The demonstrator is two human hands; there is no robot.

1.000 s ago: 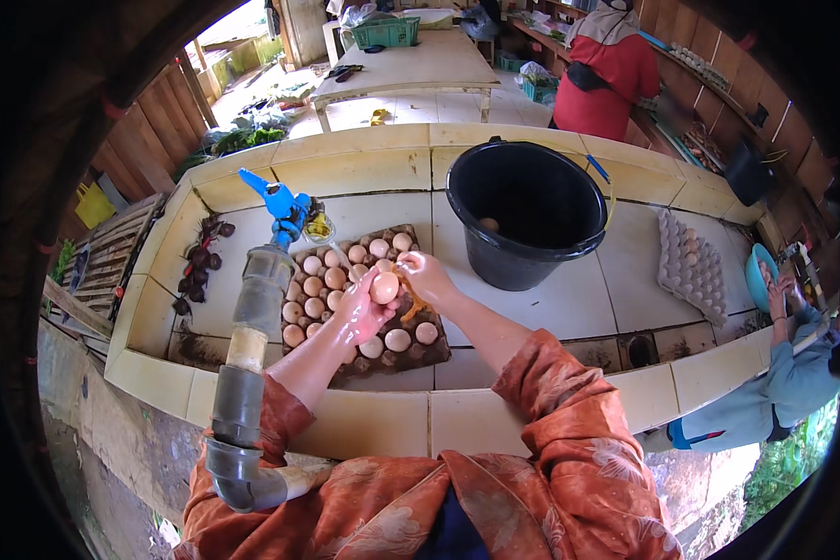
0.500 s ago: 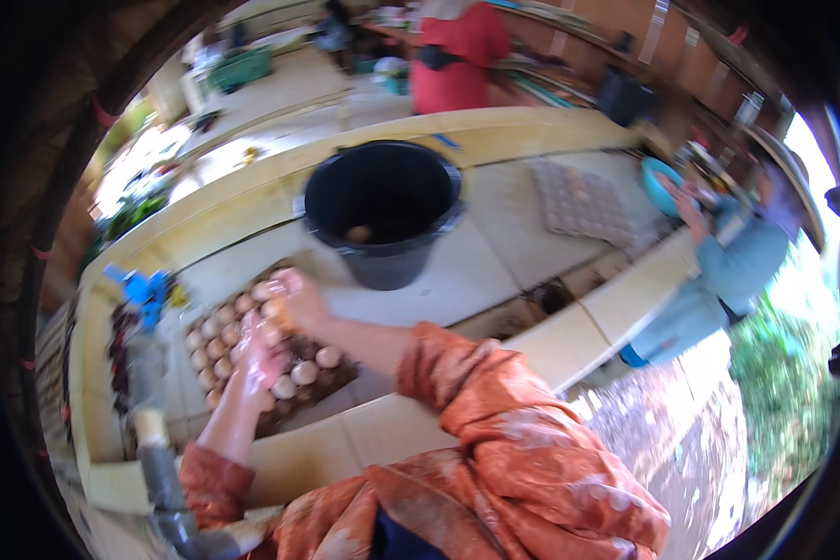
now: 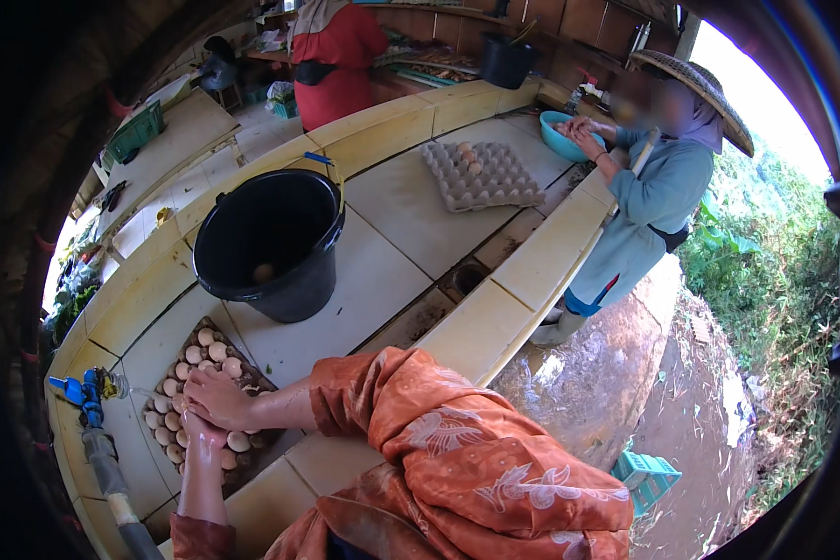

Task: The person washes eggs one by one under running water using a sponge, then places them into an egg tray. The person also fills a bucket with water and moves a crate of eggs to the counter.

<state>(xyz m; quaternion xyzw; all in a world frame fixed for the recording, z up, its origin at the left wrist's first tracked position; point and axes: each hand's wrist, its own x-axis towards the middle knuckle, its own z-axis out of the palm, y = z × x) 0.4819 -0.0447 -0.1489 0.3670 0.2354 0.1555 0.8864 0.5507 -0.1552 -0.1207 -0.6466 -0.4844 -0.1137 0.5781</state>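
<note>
At the left, my right hand (image 3: 219, 399) lies over my left hand (image 3: 203, 431), the two pressed together above a dark egg tray (image 3: 269, 437). The right fingers are curled and closed, and whatever is in them is hidden. Under the right hand, the left fingers cannot be seen. Wet skin glistens on both hands and forearms. Pale and brown eggs (image 3: 217, 351) fill much of the tray around my hands. Behind it stands a black bucket (image 3: 313, 280) with one brownish egg (image 3: 263, 273) visible inside.
A blue tap (image 3: 91, 397) on a grey pipe is left of the tray. Far right, a grey egg tray (image 3: 495, 187) holds a few eggs. A co-worker (image 3: 644, 201) has both hands at a turquoise bowl (image 3: 555, 140). A raised tiled rim (image 3: 504, 308) edges the counter.
The view has swung right and cleared of blur. My hands, earlier apart over the eggs with the right one higher, are together, the right on top of the left.
</note>
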